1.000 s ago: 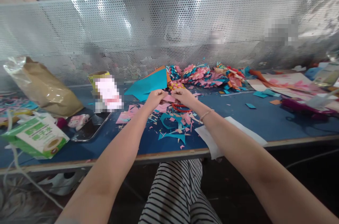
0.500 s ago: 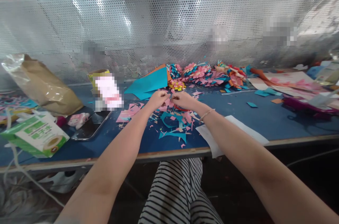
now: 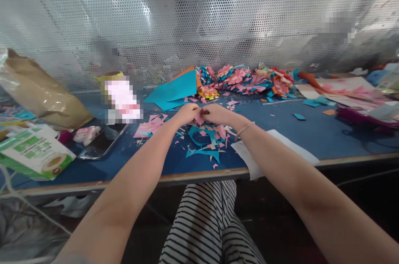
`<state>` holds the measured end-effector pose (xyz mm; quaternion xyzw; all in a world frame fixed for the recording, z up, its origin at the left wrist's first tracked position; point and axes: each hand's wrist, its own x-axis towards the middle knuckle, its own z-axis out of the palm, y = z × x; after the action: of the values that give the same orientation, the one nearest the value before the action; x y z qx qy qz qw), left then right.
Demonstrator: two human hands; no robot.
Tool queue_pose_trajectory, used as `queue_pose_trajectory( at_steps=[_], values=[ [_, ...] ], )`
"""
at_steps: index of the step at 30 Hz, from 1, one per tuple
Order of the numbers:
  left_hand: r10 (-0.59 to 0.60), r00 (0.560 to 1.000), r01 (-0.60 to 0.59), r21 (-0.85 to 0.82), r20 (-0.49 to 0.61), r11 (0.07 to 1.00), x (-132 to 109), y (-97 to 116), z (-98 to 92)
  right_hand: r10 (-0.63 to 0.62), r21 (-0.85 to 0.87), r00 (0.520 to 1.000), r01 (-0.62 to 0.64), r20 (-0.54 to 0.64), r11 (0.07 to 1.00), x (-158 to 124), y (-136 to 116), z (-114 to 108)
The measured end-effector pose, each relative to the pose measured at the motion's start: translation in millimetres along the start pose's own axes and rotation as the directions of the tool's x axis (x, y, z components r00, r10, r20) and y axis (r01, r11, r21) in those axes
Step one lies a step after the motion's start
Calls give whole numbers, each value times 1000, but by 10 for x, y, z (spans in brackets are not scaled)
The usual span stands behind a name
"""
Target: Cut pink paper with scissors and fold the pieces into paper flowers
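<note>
My left hand (image 3: 188, 113) and my right hand (image 3: 215, 114) meet over the scraps in the middle of the blue table. Both are closed in a pinch on a small pink paper piece (image 3: 198, 119) that shows between and just below the fingers. Its exact shape is partly hidden. Under and in front of the hands lie cut turquoise scraps (image 3: 204, 155) and small pink and cream bits. More pink paper scraps (image 3: 151, 126) lie left of my left hand. Behind the hands is a row of bunched multicoloured paper pieces (image 3: 237, 79).
Turquoise sheets (image 3: 174, 89) lean at the back, before a perforated metal screen (image 3: 174, 10). On the left are a brown bag (image 3: 46, 93), a green-and-white box (image 3: 35, 154) and a dark phone (image 3: 106, 141). A white sheet (image 3: 289, 147) lies under my right forearm; a purple item (image 3: 361, 118) is farther right.
My head view has tilted down slightly, so things sit higher in the picture. My hands have drawn closer together and still pinch the pink paper.
</note>
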<state>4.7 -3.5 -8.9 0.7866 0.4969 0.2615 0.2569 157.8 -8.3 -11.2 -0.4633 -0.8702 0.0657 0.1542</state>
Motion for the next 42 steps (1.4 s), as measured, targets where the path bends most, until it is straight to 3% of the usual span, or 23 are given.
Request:
queue_pose_trajectory(
  at_steps=[6,10,15,19,29,42],
  values=[
    [-109,993,84,-405,-39,911,11,34,-10,75,53,968,-64,-238,997,30,38,-9],
    [-156,985,96,-510,-75,855,-13,75,-43,119,107,939,-89,-322,990,48,62,4],
    [-225,966,114,-567,-129,816,-12,82,-63,59,233,919,37,-391,972,46,43,23],
    [-234,964,119,-584,-125,803,-12,82,-72,-30,203,913,122,-406,972,42,21,16],
    [-234,960,99,-598,-152,795,-9,60,-77,7,319,895,153,-447,935,73,78,77],
    [-240,960,112,-591,-142,799,-25,79,-86,-24,284,893,168,-449,944,78,78,74]
  ],
)
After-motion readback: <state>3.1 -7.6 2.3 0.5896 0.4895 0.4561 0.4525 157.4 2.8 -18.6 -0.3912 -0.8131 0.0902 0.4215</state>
